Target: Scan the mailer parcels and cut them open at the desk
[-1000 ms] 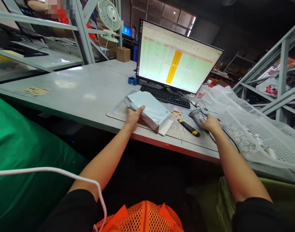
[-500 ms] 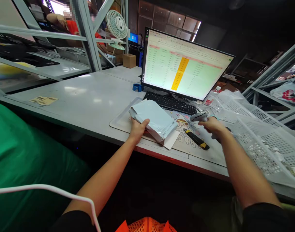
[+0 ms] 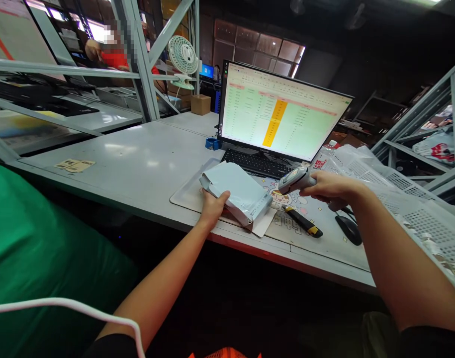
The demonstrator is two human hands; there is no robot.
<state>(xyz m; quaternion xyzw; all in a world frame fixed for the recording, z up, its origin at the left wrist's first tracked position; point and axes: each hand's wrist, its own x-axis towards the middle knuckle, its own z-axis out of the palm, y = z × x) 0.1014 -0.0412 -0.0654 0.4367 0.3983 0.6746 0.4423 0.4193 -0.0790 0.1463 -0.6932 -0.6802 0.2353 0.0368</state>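
My left hand grips the near edge of a pale blue-white box, thumb on top and fingers underneath. A flap hangs open at the box's right end, where small printed marks show. In my right hand is a grey barcode scanner, its head tilted down toward the box and apart from it. Below the scanner a black and yellow utility knife lies on the printed desk mat.
Behind the box stand a keyboard and a monitor showing a spreadsheet. A black mouse lies near my right forearm. White perforated baskets fill the right side. A blue tape roll sits by the monitor; a person is beyond the frame.
My right hand has raised the scanner and turned its head toward the box, uncovering the mouse. My left hand keeps hold of the box, nearly still. The view has shifted slightly.
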